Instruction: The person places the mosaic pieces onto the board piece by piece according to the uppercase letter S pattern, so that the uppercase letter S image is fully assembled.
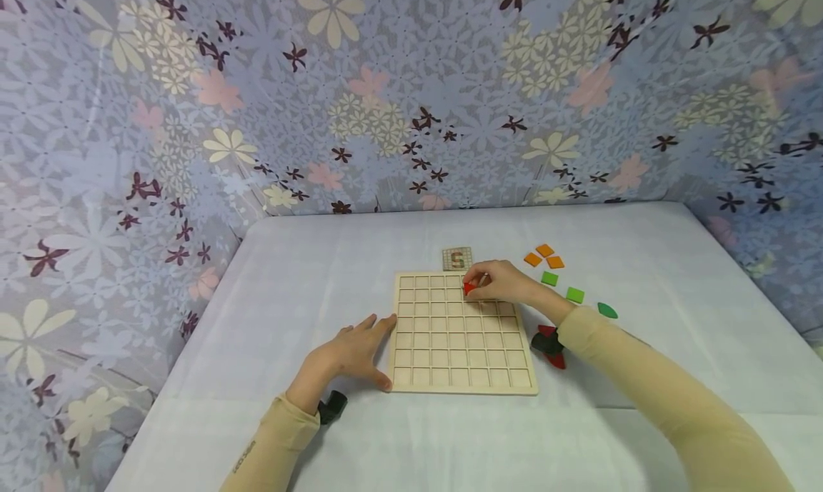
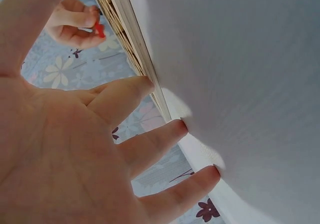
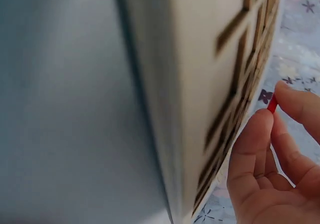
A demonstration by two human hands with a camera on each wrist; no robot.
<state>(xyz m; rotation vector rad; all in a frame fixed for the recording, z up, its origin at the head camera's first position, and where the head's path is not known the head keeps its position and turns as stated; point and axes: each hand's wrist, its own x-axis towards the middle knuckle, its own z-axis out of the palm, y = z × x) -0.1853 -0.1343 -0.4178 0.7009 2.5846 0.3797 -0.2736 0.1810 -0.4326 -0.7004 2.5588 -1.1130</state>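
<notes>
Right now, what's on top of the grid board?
The right hand pinches a red piece over the far right of the grid board; the left hand is at its left edge. Visible cells hold no pieces; those under the right hand are covered.

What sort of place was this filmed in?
Probably a makeshift indoor filming booth: a flower-patterned backdrop stands behind and on both sides of a pale tabletop, which bears a gridded board.
</notes>
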